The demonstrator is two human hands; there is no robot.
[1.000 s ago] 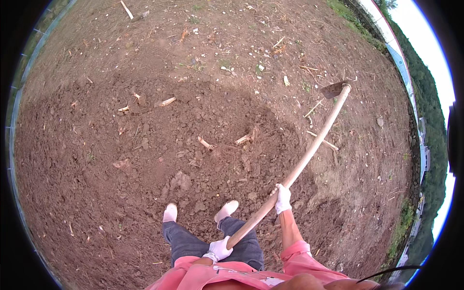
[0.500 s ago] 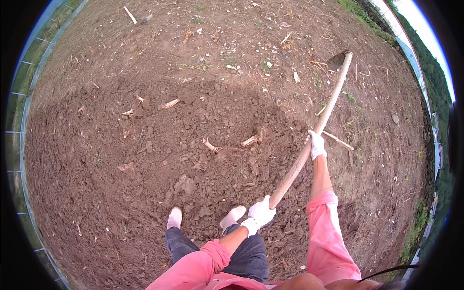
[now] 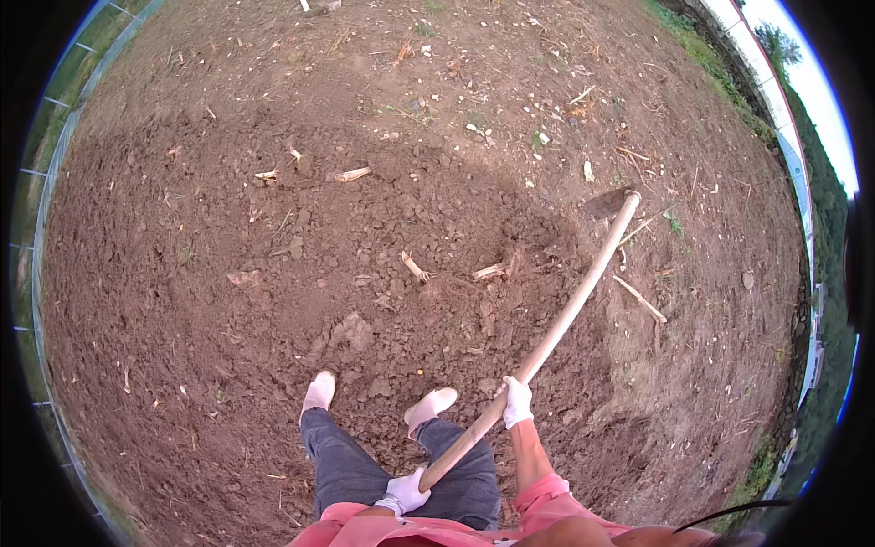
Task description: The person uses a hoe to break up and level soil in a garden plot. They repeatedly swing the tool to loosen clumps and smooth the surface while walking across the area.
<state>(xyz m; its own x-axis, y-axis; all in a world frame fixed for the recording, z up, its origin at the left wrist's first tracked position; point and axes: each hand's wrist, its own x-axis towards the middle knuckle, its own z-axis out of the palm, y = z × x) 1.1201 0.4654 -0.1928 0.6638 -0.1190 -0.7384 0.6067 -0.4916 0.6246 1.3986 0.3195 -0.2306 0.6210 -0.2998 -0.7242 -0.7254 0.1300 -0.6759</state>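
A long-handled hoe [image 3: 563, 321] slants from my lap up to the far right, and both my hands are closed round its pale wooden handle. My left hand [image 3: 407, 492], in a white glove, grips the butt end close against my thighs. Farther up the shaft, my right hand [image 3: 517, 401], also gloved in white, wraps the handle just right of my right boot. The dark hoe blade [image 3: 606, 203] is at the soil, along the border between loosened dark earth and paler ground; its cutting edge cannot be made out clearly.
Cut stalk stubs [image 3: 415, 266] lie scattered on the turned soil [image 3: 228, 319]. A loose stick [image 3: 641, 299] rests right of the handle. My pale boots [image 3: 319, 390] stand on the broken earth. A low wall [image 3: 788, 155] bounds the right, a fence [image 3: 41, 228] the left.
The hoe has come down and toward me, its blade nearer on the ground. Both my hands have drawn back toward my body, still gripping the handle. The view has shifted slightly.
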